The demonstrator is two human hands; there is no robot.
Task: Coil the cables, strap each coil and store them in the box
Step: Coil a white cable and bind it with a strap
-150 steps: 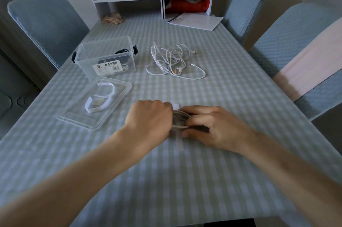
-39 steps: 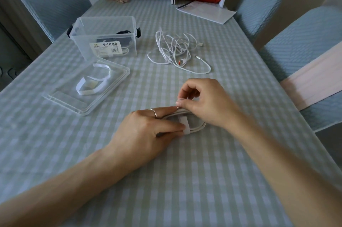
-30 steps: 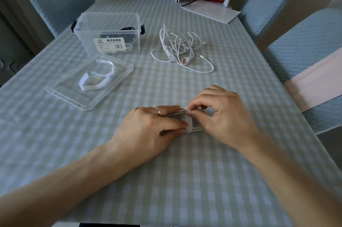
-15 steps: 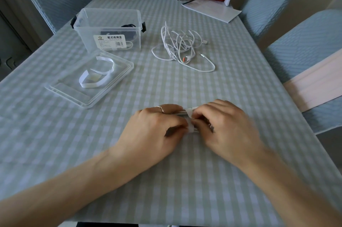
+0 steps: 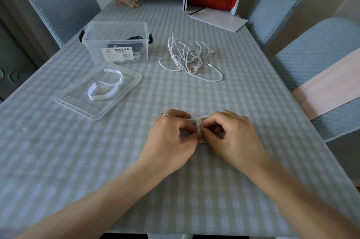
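Both hands meet low on the bench, at about 6 o'clock from its middle. The left hand (image 5: 171,137) grips one end of a small white cable coil (image 5: 202,117), fingers curled over it, while the right hand (image 5: 228,135) pinches the white strap (image 5: 199,128) that wraps the coil's middle. The strap end seems to be getting pressed closed, though the fingers hide the fastening. So the strapping step looks nearly finished for this coil.

At 12 o'clock from the hands lies a loose tangle of white cable (image 5: 187,56), not yet coiled. At 10 o'clock sits the clear lid (image 5: 78,102) with spare straps (image 5: 105,88) on it, and beyond it the open box (image 5: 116,42), already holding something dark.

Next, I judge, the bound coil must go up to the box.
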